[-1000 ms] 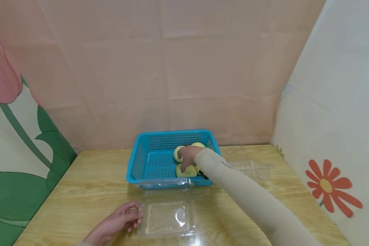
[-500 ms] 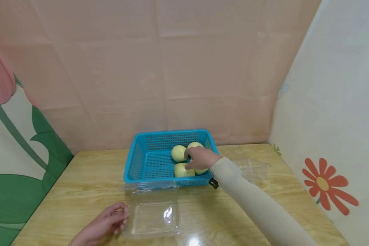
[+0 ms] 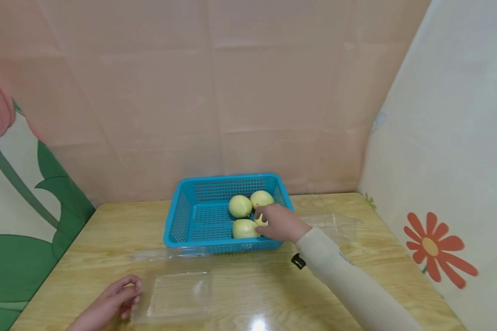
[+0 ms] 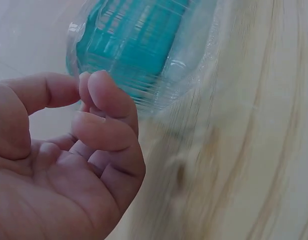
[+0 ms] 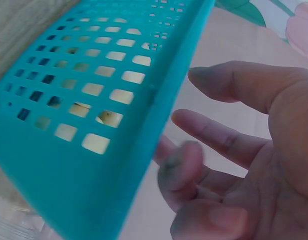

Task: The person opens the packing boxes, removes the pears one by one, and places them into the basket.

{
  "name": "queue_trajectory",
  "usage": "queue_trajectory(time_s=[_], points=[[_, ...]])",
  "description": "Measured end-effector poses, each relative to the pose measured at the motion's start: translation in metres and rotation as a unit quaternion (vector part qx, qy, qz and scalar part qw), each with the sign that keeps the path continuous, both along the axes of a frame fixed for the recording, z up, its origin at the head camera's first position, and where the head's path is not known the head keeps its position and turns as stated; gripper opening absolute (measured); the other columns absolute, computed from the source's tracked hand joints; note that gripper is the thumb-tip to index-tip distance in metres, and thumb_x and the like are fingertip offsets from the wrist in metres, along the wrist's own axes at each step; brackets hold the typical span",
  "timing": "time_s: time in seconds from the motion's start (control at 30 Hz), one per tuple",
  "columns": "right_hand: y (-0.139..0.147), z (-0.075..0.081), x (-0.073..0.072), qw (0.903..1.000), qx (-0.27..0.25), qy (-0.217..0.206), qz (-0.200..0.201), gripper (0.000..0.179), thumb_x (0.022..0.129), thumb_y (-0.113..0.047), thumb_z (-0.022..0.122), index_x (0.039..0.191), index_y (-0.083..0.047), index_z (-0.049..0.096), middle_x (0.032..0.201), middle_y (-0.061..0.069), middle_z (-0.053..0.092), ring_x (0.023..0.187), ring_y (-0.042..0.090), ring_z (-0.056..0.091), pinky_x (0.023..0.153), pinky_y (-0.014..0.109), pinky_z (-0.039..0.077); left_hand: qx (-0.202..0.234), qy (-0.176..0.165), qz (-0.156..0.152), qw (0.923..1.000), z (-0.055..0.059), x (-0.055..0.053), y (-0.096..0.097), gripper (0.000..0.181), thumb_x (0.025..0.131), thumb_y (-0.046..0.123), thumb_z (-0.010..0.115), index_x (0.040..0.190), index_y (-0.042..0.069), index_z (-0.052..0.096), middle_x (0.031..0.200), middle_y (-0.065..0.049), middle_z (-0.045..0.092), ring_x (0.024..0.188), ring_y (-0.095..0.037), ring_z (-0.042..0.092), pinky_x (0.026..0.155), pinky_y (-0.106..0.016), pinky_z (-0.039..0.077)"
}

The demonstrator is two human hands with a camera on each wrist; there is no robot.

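Note:
In the head view my left hand [image 3: 112, 299] pinches the left edge of a clear plastic clamshell box [image 3: 181, 294] lying unfolded at the front of the table. Up close, the left wrist view has thumb and forefinger [image 4: 101, 90] meeting at the thin clear plastic. Over the front right rim of a blue slotted basket [image 3: 182, 216] is my right hand [image 3: 282, 223], its fingers spread and slightly bent with nothing held. Several pale yellow-green round fruits [image 3: 240, 206] sit in the basket's right half; my right hand partly covers one. The right wrist view puts that hand's fingertips right at the basket rim [image 5: 159, 105].
A second clear plastic container [image 3: 333, 226] stands right of the basket on the wooden table [image 3: 87, 243]. Behind the basket is a plain pinkish wall sheet [image 3: 232, 115]. A flower-printed sheet [image 3: 435, 138] borders the right side.
My left hand has slid left, drawing the clear clamshell box along with it. My right hand has pulled back rightward from above the fruits toward the basket's front right rim, uncovering more of them.

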State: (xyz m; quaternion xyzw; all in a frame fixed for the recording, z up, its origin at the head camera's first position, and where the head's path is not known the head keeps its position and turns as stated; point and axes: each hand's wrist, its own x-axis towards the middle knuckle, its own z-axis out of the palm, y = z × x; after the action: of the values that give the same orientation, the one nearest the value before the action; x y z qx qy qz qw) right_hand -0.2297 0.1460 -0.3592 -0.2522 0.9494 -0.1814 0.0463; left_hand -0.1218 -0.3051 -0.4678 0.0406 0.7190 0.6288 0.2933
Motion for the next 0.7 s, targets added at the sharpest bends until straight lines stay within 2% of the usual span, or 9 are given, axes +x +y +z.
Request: queue_trajectory(time_s=[0.3,0.53,0.7], points=[[0.004,-0.009,0.008,0.9991,-0.012,0.040,-0.005,0.019,0.090,-0.019,0.071,0.106,-0.009,0.069,0.095,0.007,0.069,0.087,0.020,0.062,0.074,0.040,0.052,-0.013,0.007,0.033,0.9993,-0.001,0.004,-0.032,0.016,0.108,0.018,0.039,0.107,0.007,0.051,0.084,-0.002,0.053,0.068,-0.013,0.052,0.062,-0.028,0.049],[0.006,-0.013,0.007,0.9983,-0.029,0.050,-0.009,0.017,0.089,-0.018,0.070,0.103,-0.009,0.068,0.091,0.004,0.067,0.082,0.017,0.059,0.071,0.037,0.050,-0.043,0.000,0.083,0.9956,-0.001,0.005,-0.052,0.018,0.109,0.019,0.038,0.109,0.008,0.051,0.084,-0.001,0.048,0.071,-0.015,0.050,0.063,-0.029,0.047],[0.008,-0.016,0.005,0.9982,-0.031,0.050,-0.012,0.016,0.089,-0.019,0.069,0.102,-0.010,0.068,0.090,0.002,0.067,0.080,0.015,0.058,0.069,0.036,0.049,-0.046,0.011,0.082,0.9955,-0.002,0.007,-0.071,0.021,0.110,0.019,0.034,0.106,0.018,0.054,0.082,0.000,0.045,0.070,-0.013,0.046,0.063,-0.028,0.043]])
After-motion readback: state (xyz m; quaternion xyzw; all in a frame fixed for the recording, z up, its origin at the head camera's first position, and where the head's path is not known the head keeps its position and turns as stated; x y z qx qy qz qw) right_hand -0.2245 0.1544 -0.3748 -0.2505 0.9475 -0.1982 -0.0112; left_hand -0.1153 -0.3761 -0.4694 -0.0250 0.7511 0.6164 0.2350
